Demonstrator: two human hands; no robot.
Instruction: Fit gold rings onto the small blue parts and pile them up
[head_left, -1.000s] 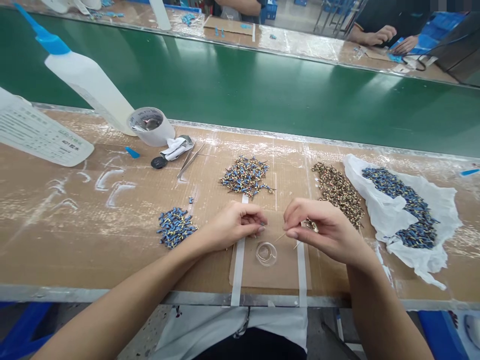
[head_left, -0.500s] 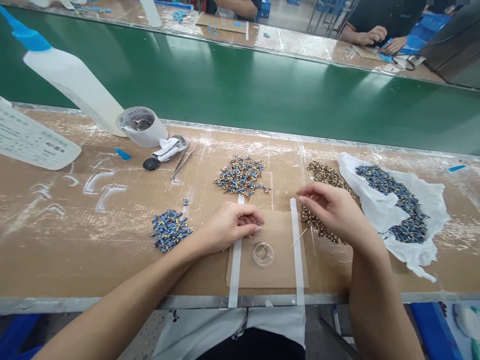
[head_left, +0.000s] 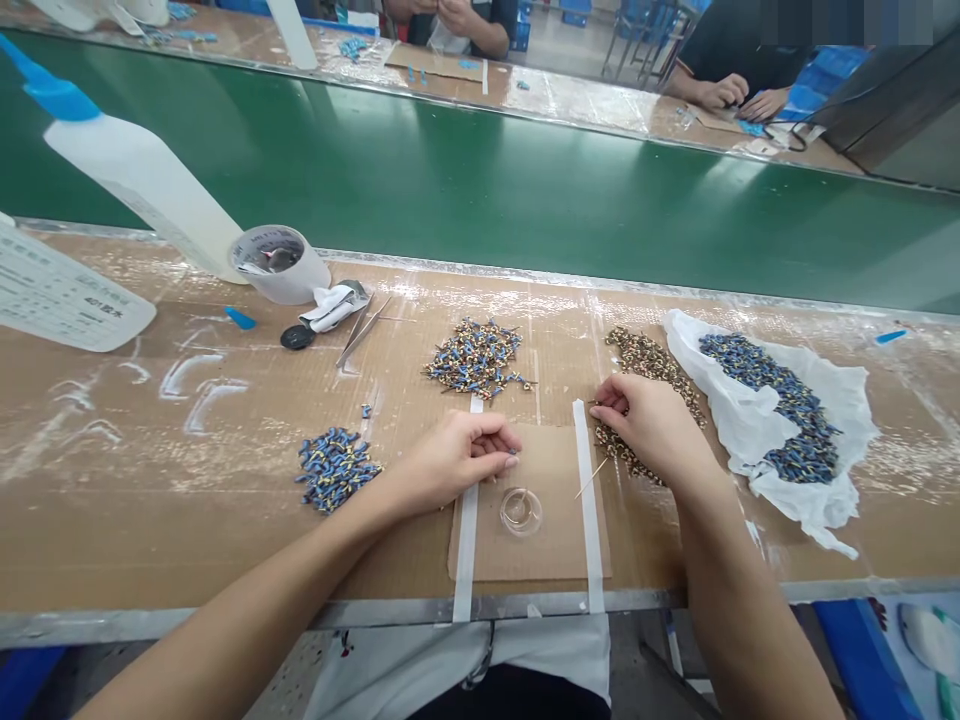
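Observation:
My left hand (head_left: 472, 450) hovers over the left side of a taped cardboard pad (head_left: 555, 550), thumb and fingers pinched. What sits between the fingertips is too small to name. Just below lies a small clear round dish (head_left: 520, 512). My right hand (head_left: 637, 415) is over a pile of small gold-brown parts (head_left: 645, 355), its thumb and index finger closed together; anything in them cannot be made out. A thin stick (head_left: 591, 478) rests across the pad's right tape strip. Beyond my left hand is a heap of small blue-and-gold pieces (head_left: 476, 358).
Small blue pieces (head_left: 337, 468) are heaped at left; more blue parts (head_left: 787, 400) lie on white paper (head_left: 739, 440) at right. Tweezers (head_left: 364, 330), a tape roll (head_left: 277, 265) and two white bottles (head_left: 142, 180) (head_left: 71, 295) occupy the left. Across the green belt (head_left: 480, 180), other people's hands work.
My right thumb and index finger have closed together near the gold-brown pile, and the hand has shifted slightly down. My left hand keeps its pinch. The whole view has shifted a little.

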